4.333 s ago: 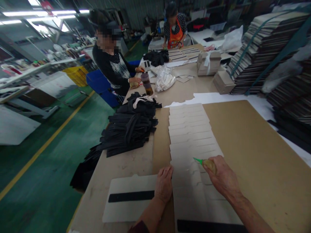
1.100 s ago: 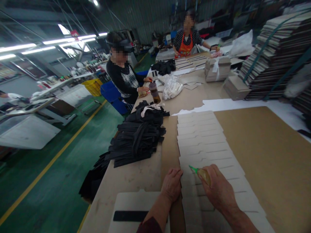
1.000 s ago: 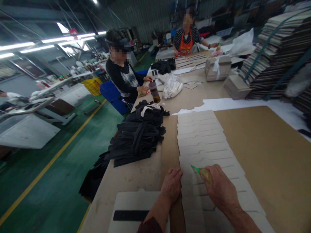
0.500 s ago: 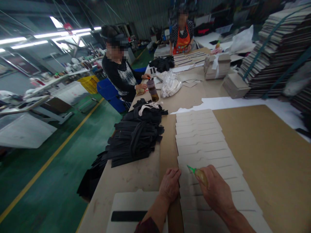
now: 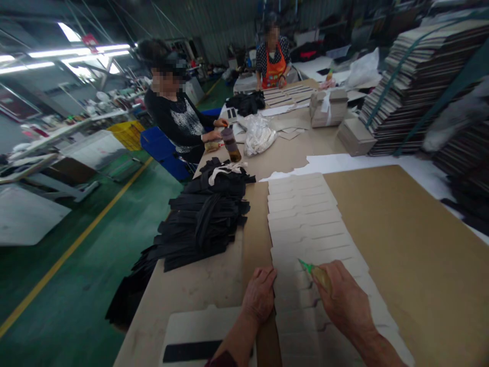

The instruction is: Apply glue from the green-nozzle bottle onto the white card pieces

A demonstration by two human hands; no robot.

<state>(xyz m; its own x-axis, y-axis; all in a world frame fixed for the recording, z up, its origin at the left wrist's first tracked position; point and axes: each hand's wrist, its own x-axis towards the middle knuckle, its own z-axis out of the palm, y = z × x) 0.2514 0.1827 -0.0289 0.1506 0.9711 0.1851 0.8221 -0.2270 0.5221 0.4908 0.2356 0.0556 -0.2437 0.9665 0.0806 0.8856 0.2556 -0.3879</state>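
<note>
My right hand [image 5: 349, 300] is wrapped around a small yellowish squeeze glue bottle [image 5: 323, 279] with a green pointed nozzle. Its tip points left, just over a row of overlapping pale card pieces [image 5: 305, 237]. At the left edge of that row, my left hand [image 5: 260, 293] has its fingers bent and close together on the card edge; its thumb is hidden. Under the row lies a brown board [image 5: 412, 229]. Left of my left forearm, a pale card [image 5: 187, 326] bears a black strip [image 5: 191, 350].
A heap of black fabric strips [image 5: 202, 224] lies at the table's left side. Beyond are a jar of brown liquid [image 5: 231, 145] and a plastic bag [image 5: 260, 135]. Two co-workers [image 5: 173, 112] are at the far table. Tall strapped card stacks [image 5: 412, 86] stand right.
The view has shifted slightly, so the scene sits farther left. My right hand and the glue bottle have moved a little right along the card pieces. My left hand stays at the row's edge.
</note>
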